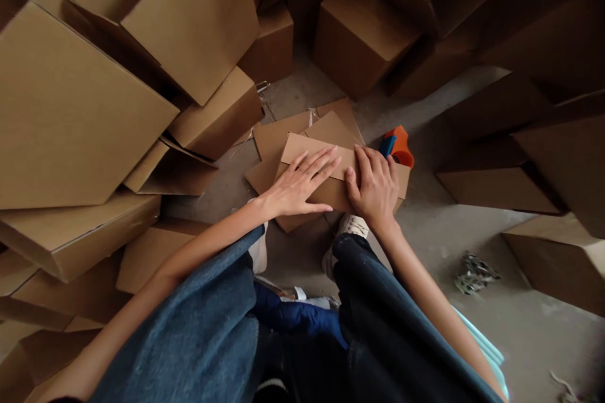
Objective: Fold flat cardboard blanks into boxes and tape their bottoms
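Observation:
A small cardboard box (pixel 326 187) with its flaps folded over lies on flattened cardboard (pixel 278 132) between my feet. My left hand (pixel 297 182) rests flat on its top, fingers spread across the seam of the flaps. Bent over the right part of the same box, my right hand (pixel 377 186) grips it, the thumb on the near side and the fingers toward the far edge. Just beyond that hand is an orange tape dispenser (pixel 401 146) with a blue part, touching or close to the box's right end.
Stacked cardboard boxes (pixel 189 19) rise on the left, and more boxes (pixel 363 38) stand ahead. Others (pixel 501 182) line the right side. A crumpled wad (pixel 475 274) lies on the concrete floor (pixel 435 227), with a light-blue plastic item (pixel 482 340) near my right leg.

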Demonstrator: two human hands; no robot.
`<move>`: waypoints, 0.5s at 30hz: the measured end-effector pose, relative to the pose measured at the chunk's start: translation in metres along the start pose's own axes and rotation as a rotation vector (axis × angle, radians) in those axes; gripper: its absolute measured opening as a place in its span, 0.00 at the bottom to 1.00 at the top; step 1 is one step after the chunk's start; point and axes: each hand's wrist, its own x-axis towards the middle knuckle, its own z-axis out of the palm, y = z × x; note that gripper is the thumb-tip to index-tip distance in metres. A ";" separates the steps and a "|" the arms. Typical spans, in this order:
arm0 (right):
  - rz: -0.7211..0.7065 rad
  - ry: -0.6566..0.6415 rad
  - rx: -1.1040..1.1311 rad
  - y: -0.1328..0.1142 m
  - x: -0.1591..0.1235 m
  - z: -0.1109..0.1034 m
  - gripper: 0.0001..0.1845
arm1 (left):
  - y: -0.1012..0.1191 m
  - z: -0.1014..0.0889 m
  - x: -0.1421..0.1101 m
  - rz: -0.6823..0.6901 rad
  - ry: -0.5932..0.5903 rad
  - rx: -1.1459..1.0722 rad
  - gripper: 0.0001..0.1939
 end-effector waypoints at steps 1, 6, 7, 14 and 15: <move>-0.002 0.004 0.002 0.001 0.000 0.000 0.28 | 0.001 -0.002 0.000 -0.046 0.054 -0.025 0.49; -0.003 0.008 0.016 0.004 -0.003 0.000 0.28 | -0.014 0.013 -0.004 -0.400 0.405 -0.137 0.44; -0.003 0.006 0.024 0.003 -0.003 0.001 0.28 | -0.019 0.019 -0.006 -0.432 0.432 -0.171 0.45; 0.099 0.357 0.325 0.014 0.001 -0.016 0.36 | -0.040 0.036 -0.011 -0.573 0.521 -0.522 0.44; 0.188 0.407 0.368 0.020 0.002 -0.019 0.37 | -0.040 0.035 -0.010 -0.584 0.524 -0.560 0.45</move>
